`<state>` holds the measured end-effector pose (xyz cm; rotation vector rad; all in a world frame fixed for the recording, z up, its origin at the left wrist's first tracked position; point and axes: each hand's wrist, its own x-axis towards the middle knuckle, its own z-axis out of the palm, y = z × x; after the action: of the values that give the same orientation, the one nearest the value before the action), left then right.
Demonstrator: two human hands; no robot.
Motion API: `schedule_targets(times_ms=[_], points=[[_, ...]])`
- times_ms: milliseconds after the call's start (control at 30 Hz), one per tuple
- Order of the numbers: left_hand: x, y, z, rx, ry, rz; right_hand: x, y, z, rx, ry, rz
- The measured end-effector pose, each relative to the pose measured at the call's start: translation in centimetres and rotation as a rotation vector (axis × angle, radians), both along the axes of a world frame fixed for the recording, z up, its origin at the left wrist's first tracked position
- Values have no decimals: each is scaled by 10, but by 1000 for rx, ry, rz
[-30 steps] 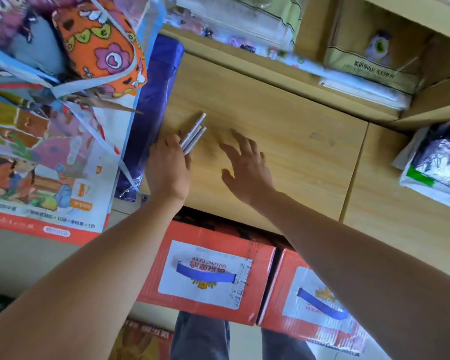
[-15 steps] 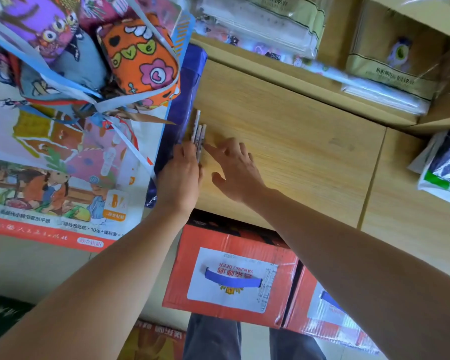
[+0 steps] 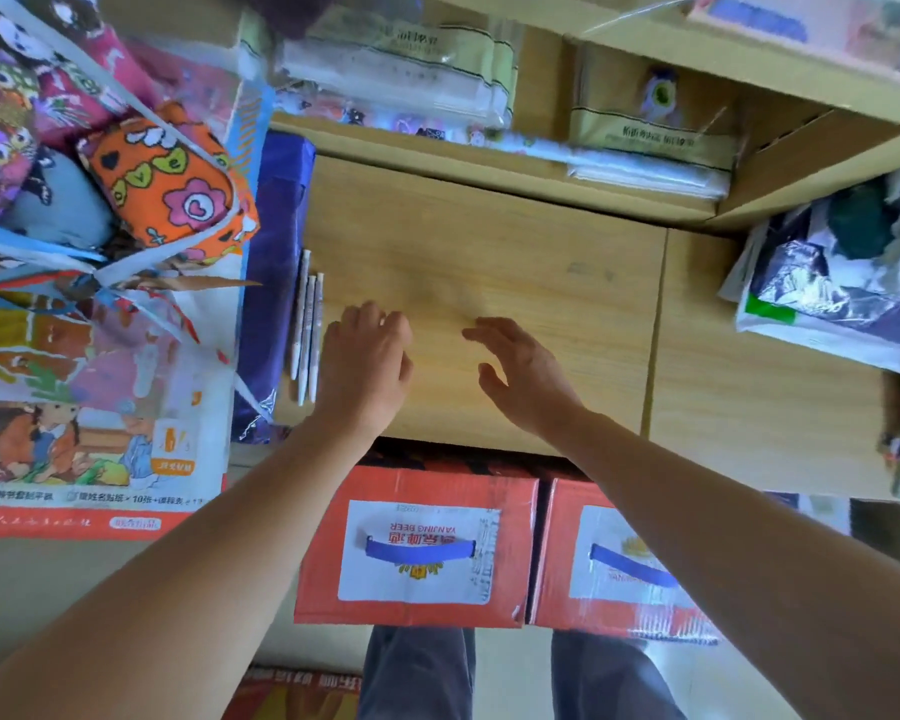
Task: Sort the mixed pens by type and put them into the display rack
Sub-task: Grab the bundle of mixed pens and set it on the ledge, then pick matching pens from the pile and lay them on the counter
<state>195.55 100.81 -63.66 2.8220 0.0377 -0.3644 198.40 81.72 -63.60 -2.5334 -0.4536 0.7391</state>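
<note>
Two red cartons [image 3: 417, 543] with blue handles stand nearest, pushed under the front edge of the table [image 3: 489, 252], and both bare forearms reach out over them. Past that edge the left hand [image 3: 367, 366] sits low over the wood, its grip released: fingers loosely bent and holding nothing. The right hand [image 3: 526, 376] hovers beside it, fingers spread and equally empty. The pens [image 3: 307, 330] lie just to the left of the left hand, apart from it or barely so. There are three pale barrels side by side, touching one another and tucked against a blue wrapped package [image 3: 274, 304]. Their long axis runs straight away from the person, roughly parallel to the left hand's own line, so a sideways reach with that hand looks the natural one. The right hand is well farther off and would have to cross over. The tabletop is smooth light wood, so the round barrels could roll if nudged. Farther back a shelf [image 3: 645, 210] holds clear-wrapped stationery packs, a patterned orange pouch [image 3: 167, 184] hangs at far left, and a crumpled plastic bag [image 3: 832, 283] lies at right. No display rack can be picked out from here.
</note>
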Motion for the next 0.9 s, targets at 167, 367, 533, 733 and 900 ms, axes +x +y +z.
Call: schedule_targets(times_ms=[167,367,533,733,900], points=[[22,-94,19,-23,28,-214,-10,-111,15,-34,-26,-244],[18,-247,23,-167,100,-441,-30,-255,18,-171,50,-413],[4,-366,7,-189,244,-549,-50,-363,16,-351,217,-357],[-6,-453,-11,81,387,-501,-56,-441,9,-100,225,-240],[-3,-495,1,258,379,-373,-45,-510,15,-31,-17,-590]])
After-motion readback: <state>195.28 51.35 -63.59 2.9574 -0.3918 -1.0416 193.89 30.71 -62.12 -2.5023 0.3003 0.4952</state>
